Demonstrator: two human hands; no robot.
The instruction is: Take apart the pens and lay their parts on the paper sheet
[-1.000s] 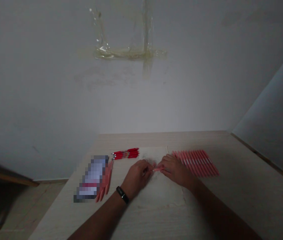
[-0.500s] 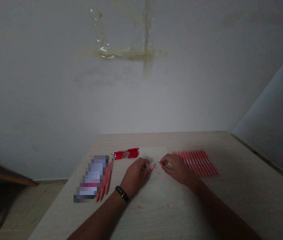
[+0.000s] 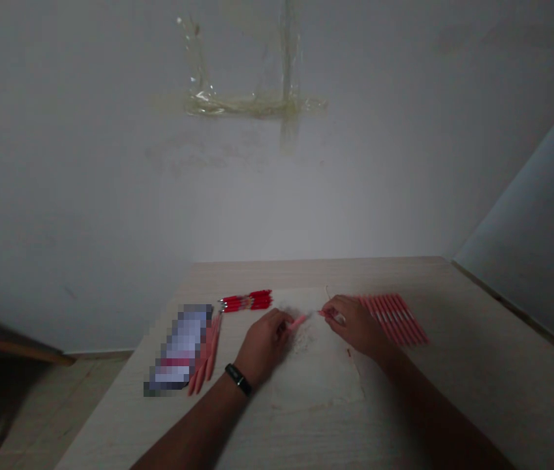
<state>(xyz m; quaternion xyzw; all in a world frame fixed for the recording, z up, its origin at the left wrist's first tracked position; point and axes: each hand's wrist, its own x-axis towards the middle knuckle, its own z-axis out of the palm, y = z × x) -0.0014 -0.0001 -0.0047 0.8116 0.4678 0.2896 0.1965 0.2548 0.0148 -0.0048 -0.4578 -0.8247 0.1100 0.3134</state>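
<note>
My left hand (image 3: 263,343), with a black band on its wrist, is closed on a pink pen barrel (image 3: 297,322) that sticks out to the right. My right hand (image 3: 355,323) pinches a short red pen part (image 3: 328,314) a little apart from the barrel's end. Both hands hover over a pale sheet (image 3: 316,365) on the wooden table (image 3: 453,391). A row of several pink pens (image 3: 394,318) lies just right of my right hand.
A bunch of red pen parts (image 3: 247,301) lies at the back left of the sheet. Several pink barrels (image 3: 205,356) lie beside a blurred-out box (image 3: 180,349) near the table's left edge. A tiny dark bit (image 3: 348,353) rests on the sheet. A wall stands behind.
The two hands were joined on one pen; they have drawn apart, the left keeping the pink barrel, the right carrying the red part up and to the right.
</note>
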